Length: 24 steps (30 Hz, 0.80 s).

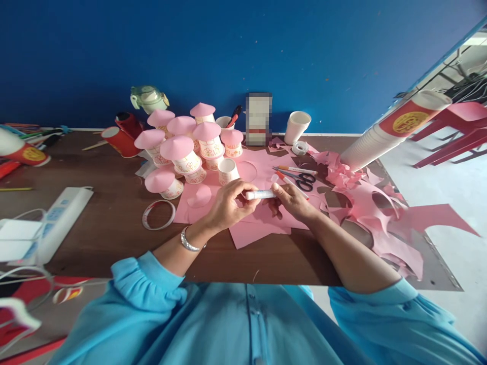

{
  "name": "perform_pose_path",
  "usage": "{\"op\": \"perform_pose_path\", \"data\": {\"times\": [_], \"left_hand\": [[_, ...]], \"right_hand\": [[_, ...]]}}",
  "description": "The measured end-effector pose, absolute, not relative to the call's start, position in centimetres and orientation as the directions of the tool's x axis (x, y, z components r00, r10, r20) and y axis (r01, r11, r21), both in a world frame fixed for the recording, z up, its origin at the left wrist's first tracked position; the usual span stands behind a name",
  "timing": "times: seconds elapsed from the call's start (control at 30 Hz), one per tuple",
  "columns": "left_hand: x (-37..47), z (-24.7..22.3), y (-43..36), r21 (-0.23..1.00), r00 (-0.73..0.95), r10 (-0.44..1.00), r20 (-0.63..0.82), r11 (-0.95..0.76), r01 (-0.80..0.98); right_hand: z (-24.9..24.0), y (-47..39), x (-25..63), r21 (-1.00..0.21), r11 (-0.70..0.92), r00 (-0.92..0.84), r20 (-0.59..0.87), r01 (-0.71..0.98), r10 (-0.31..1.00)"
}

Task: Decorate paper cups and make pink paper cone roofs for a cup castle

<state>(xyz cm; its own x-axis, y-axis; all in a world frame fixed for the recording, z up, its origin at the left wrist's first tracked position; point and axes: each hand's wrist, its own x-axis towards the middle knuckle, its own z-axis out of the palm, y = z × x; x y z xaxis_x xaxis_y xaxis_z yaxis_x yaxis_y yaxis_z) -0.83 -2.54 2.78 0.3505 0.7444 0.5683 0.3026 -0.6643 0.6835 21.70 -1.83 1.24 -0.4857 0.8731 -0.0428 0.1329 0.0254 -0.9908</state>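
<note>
Between both hands a small white tube (261,194) lies level above pink paper sheets (243,235). My left hand (230,203) pinches its left end between thumb and fingers. The right end is gripped by my right hand (291,200), thumb on top. Behind my left hand stands an uncovered paper cup (227,171). To the left of it are several patterned cups topped with pink paper cones (177,147). Beside my right hand lie black-handled scissors (304,181) and orange-and-white pens (297,170). A pink paper cone (199,195) rests on the sheets.
A tape ring (159,215) and a white power strip (64,218) are on the left. Pink scraps (399,246) and a leaning stack of cups (380,139) occupy the right. A phone-like object (259,119) leans on the blue wall beside a white cup (297,126).
</note>
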Motion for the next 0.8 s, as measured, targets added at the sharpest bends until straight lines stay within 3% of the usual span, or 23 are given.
{"op": "perform_pose_path", "data": {"times": [0.27, 0.37, 0.5, 0.6, 0.8], "left_hand": [[-1.2, 2.1, -2.2, 0.762, 0.344, 0.804, 0.485, -0.582, 0.286], [-2.0, 2.0, -1.6, 0.675, 0.247, 0.781, 0.574, -0.622, 0.397], [-3.7, 2.1, -0.2, 0.431, 0.185, 0.711, 0.679, -0.59, 0.683], [-4.7, 1.9, 0.6, 0.348, 0.202, 0.74, 0.642, -0.515, 0.784], [-5.3, 0.5, 1.4, 0.35, 0.148, 0.872, 0.466, -0.335, 0.875]], "right_hand": [[1.3, -1.5, 20.7, -0.96, -0.061, -0.361, 0.043, -0.272, 0.932], [1.5, -1.3, 20.7, -0.915, -0.06, -0.232, 0.038, -0.399, 0.972], [1.6, -0.9, 21.1, -0.876, -0.04, -0.143, 0.033, -0.481, 0.989], [1.5, -0.8, 21.2, -0.867, -0.037, -0.142, 0.039, -0.498, 0.989], [1.4, -0.8, 21.1, -0.868, -0.068, -0.154, 0.01, -0.492, 0.988]]}}
